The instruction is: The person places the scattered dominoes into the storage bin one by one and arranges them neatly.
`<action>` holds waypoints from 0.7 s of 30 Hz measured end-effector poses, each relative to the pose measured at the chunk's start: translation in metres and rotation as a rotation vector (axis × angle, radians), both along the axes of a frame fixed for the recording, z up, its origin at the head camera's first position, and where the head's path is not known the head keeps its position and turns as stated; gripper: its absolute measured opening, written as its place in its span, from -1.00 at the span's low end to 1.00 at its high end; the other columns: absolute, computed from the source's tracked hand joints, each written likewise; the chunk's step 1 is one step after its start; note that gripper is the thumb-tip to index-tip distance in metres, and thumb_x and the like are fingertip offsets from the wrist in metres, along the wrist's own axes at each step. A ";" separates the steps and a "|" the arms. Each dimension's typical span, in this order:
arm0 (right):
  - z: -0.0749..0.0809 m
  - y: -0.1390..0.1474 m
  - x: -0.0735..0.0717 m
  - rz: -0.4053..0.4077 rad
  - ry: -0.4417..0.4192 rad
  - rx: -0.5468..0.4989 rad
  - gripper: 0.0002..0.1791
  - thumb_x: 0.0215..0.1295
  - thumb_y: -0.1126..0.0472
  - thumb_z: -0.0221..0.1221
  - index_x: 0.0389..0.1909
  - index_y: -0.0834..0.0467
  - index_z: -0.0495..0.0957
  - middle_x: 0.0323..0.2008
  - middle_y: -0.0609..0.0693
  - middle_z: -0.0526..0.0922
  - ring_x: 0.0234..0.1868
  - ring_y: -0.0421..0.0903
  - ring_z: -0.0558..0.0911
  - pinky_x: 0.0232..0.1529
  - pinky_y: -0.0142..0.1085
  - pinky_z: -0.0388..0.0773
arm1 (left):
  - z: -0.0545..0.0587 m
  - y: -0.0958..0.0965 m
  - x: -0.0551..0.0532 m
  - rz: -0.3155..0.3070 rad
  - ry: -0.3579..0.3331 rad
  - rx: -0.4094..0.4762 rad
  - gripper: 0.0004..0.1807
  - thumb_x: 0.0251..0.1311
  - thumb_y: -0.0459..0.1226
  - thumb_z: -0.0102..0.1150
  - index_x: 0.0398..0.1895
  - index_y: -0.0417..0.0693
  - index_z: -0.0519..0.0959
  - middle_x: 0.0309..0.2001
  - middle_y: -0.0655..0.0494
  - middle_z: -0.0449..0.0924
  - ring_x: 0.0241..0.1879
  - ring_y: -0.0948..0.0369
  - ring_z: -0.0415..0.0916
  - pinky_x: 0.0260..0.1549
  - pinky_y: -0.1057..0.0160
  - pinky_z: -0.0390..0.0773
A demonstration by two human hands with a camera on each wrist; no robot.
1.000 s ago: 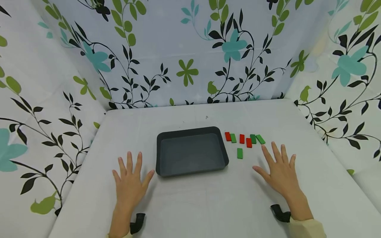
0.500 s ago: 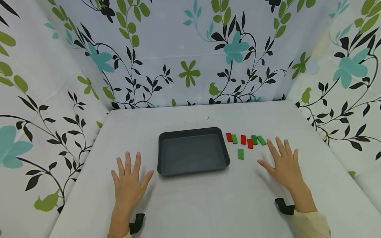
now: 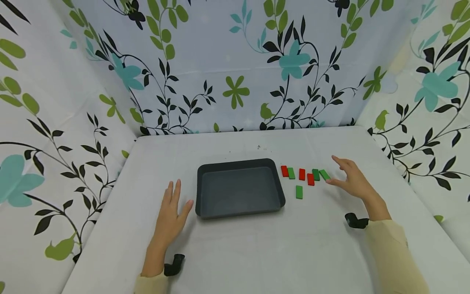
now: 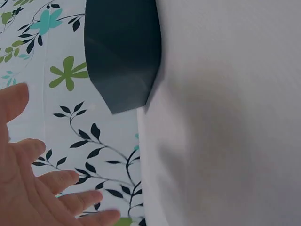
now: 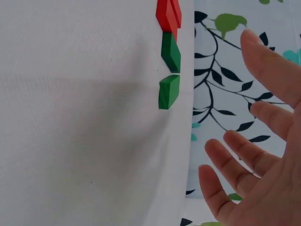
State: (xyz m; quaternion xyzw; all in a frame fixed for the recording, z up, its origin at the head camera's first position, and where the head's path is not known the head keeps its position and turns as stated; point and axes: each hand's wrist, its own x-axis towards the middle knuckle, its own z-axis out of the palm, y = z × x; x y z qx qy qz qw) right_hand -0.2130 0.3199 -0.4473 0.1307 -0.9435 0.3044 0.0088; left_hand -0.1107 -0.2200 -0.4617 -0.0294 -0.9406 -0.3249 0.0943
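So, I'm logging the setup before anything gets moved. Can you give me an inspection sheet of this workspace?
Surface: white table, a few dark specks toward the back.
Job's things: dark grey tray; to its right, three red blocks and four green blocks.
Clutter: nothing seen.
Grip: left hand left of the tray, holding nothing; right hand near the rightmost green block, holding nothing.
Cables: nothing seen.
Surroundings: patterned cloth behind the table and at both sides, printed with leaves, flowers and birds.
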 end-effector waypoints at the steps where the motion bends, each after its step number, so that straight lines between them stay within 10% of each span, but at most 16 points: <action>1: -0.001 0.001 -0.002 0.001 -0.034 -0.007 -0.04 0.20 0.14 0.35 0.49 0.29 0.03 0.30 0.51 0.12 0.22 0.40 0.29 0.11 0.35 0.32 | -0.001 0.001 -0.004 -0.013 0.003 0.050 -0.22 0.46 -0.01 -0.06 0.58 0.01 -0.13 0.57 -0.21 -0.21 0.52 -0.26 -0.21 0.35 -0.35 -0.06; 6: -0.008 0.009 -0.013 0.022 -0.177 -0.031 -0.04 0.24 0.09 0.33 0.51 0.28 0.00 0.28 0.47 0.14 0.18 0.38 0.36 0.09 0.29 0.39 | -0.005 0.006 -0.021 -0.070 -0.015 0.309 -0.30 0.50 -0.13 -0.11 0.58 -0.05 -0.10 0.55 -0.19 -0.07 0.44 -0.22 0.07 0.32 -0.27 0.15; 13: -0.020 0.015 -0.028 0.041 -0.257 -0.057 -0.10 0.24 0.16 0.31 0.50 0.25 0.05 0.25 0.42 0.24 0.15 0.31 0.38 0.12 0.22 0.41 | -0.015 0.007 -0.033 -0.091 -0.211 0.649 -0.31 0.53 -0.20 -0.17 0.59 0.13 -0.18 0.54 -0.16 -0.06 0.44 -0.13 0.09 0.27 0.12 0.33; 21: -0.025 0.017 -0.035 0.044 -0.309 -0.057 -0.24 0.24 0.24 0.28 0.44 0.25 0.21 0.16 0.37 0.35 0.00 0.17 0.41 -0.03 -0.08 0.46 | -0.028 0.004 -0.040 -0.114 -0.259 0.771 -0.39 0.48 -0.41 -0.18 0.55 -0.13 0.00 0.51 -0.22 0.05 0.45 -0.14 0.11 0.00 0.65 0.35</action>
